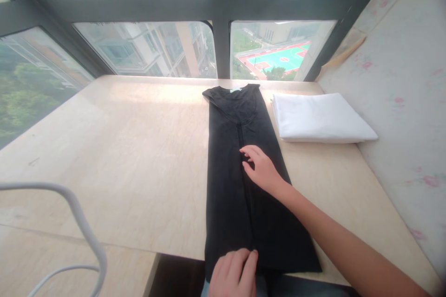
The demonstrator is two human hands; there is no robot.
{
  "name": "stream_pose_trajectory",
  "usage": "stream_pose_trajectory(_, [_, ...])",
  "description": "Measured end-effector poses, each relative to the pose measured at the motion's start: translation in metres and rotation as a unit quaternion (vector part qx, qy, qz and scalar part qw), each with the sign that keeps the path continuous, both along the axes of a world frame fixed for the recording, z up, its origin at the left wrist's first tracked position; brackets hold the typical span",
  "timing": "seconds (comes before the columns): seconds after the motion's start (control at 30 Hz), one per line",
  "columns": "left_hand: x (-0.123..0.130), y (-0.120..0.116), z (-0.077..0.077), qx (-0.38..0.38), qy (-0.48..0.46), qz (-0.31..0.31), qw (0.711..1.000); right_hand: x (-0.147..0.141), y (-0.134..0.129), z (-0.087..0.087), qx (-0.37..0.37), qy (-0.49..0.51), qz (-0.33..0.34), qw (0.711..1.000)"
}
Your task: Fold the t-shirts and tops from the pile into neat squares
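Now, right hand (pixel 259 167): we hold it half-open over the black garment's (pixel 225 185) central line, gripping nothing.
Left hand (pixel 234 274): our fingers curl at its lower end; pinching, we cannot tell.
Table (pixel 139 162): the garment lies lengthwise, reaching the near edge; our careless tug could drag its folds askew.

The cloth (pixel 320 118) lies right of the shirt (pixel 228 185).

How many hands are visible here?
2: the right hand at the middle of the black garment, and the left hand near its closest end, partly cut off by the picture's bottom edge.
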State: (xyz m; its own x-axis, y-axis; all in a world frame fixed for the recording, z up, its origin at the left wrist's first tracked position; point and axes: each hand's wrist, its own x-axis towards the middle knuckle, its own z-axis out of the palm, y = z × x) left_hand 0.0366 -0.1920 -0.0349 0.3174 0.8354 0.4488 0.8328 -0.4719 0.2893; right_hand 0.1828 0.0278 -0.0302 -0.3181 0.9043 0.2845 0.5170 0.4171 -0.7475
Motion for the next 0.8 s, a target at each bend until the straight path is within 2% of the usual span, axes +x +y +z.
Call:
stream_pose_trajectory(0.23, [-0.019,-0.002,0.016,-0.026,-0.02,0.019,0.999,0.033,-0.129,0.002,-0.012,-0.047,0.042,0.998])
stream_pose_trajectory(0.37, [-0.028,-0.001,0.019,-0.04,0.036,-0.01,0.998,0.038,-0.178,0.004,-0.009,-0.079,0.065,0.995])
stream_pose_trajectory(0.43, [-0.032,-0.005,0.016,-0.036,0.051,-0.009,0.998,0.036,-0.191,0.006,0.004,-0.095,0.06,0.994])
stream_pose_trajectory(0.5, [-0.036,-0.013,0.009,-0.029,0.05,0.017,0.998,0.033,-0.197,0.006,0.016,-0.107,0.048,0.993])
stream_pose_trajectory(0.63, [-0.046,-0.029,-0.001,-0.04,0.041,0.091,0.994,0.027,-0.199,0.005,0.024,-0.131,0.038,0.99])
stream_pose_trajectory(0.8, [-0.049,-0.034,-0.005,-0.036,0.016,0.121,0.992,0.018,-0.197,0.004,0.038,-0.088,0.054,0.994])
